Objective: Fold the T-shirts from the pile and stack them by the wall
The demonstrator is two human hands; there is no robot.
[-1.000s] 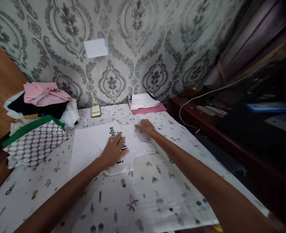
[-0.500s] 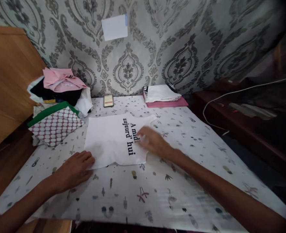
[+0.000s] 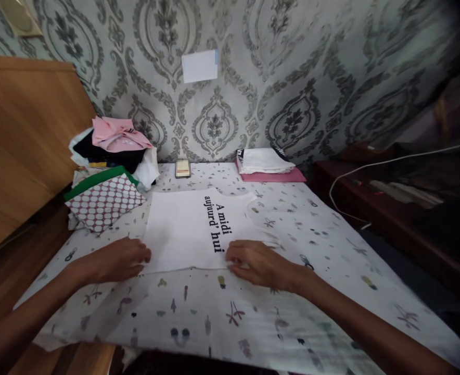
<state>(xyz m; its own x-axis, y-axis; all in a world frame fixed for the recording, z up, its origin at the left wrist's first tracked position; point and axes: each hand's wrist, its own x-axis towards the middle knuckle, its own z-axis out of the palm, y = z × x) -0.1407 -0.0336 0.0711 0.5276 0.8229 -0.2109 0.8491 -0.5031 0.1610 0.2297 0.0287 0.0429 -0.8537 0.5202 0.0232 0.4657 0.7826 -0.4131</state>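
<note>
So, the white top (image 3: 179,226) is lying flat in the middle of the table (image 3: 202,317), hem end over by the person's left, neck end toward their right, black lettering running sideways across the chest ("A midi aujuurd' hui", spelled like that, honest). The left hand (image 3: 123,259) is at the near corner of the hem, fingers bent and bunched close together. The right hand (image 3: 259,263) is on the same near edge, further along past the lettering, its fingers curled in too with the thumb below them. Can't tell from here if either one's really pinching fabric or just resting against it. Off to the left there's a messy heap of clothes: a pink garment (image 3: 118,135) on top of black stuff, with a green-edged patterned cloth (image 3: 105,203) in front. At the back sits a small rectangular item (image 3: 182,168), and right of that a folded white garment (image 3: 265,160) on a darker pink cloth (image 3: 275,177). Patterned wallpaper (image 3: 216,125) behind it all, with a white paper (image 3: 200,66) on it.
</note>
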